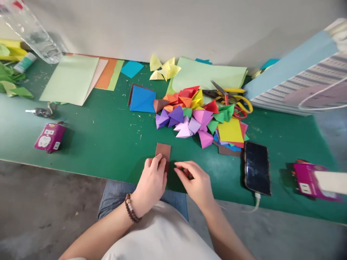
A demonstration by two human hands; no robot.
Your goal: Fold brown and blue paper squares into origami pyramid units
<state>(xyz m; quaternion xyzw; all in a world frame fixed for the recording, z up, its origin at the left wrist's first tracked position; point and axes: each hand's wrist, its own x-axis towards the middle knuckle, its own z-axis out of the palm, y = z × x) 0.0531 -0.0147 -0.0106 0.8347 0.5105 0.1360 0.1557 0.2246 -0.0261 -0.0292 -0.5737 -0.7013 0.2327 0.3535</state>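
One brown paper rectangle (163,148) lies near the front edge of the green bench (108,133), directly before the seated person. The left hand (151,180), with a beaded bracelet (131,208) at its wrist, rests on this paper, its fingertips pressed down over the middle. Whether the left grip also pinches the paper's edge, I cannot tell. Just to the right of the paper and apart from it hovers the right hand (195,180); its thumb and forefinger tips nearly meet, though whether they touch is unclear.

Beyond the hands sits a cluster of folded paper pieces (176,115) in purple, pink, green, orange, red and yellow. A blue paper square (143,99) tops a small stack at the cluster's left, while a yellow paper square (231,130) tops another at its right. Scissors (226,98) with yellow and red handles lie behind, near the pale green sheet (208,76). A smartphone (257,168), plugged into a white cable (257,196), lies right of the yellow square. Farther left stands a purple box (50,137), well apart from the left hand.
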